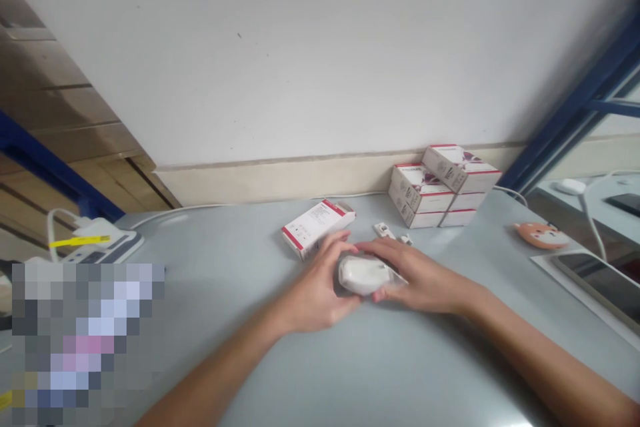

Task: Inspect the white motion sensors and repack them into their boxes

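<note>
Both my hands meet on a small white rounded object in a clear wrap (364,273) at the middle of the grey table (240,320). My left hand (315,290) curls around its left side, fingers over the top. My right hand (417,277) covers its right side, fingers closed on it. Just behind my left hand lies a white and red carton (316,227) on its side. Two small white parts (384,230) lie behind my right hand.
A stack of white and red boxes (443,187) stands at the back against the wall. An orange fox-shaped item (541,235) lies at the right, beside a white tray (590,283). A white scale with a yellow tag (97,243) sits at the left.
</note>
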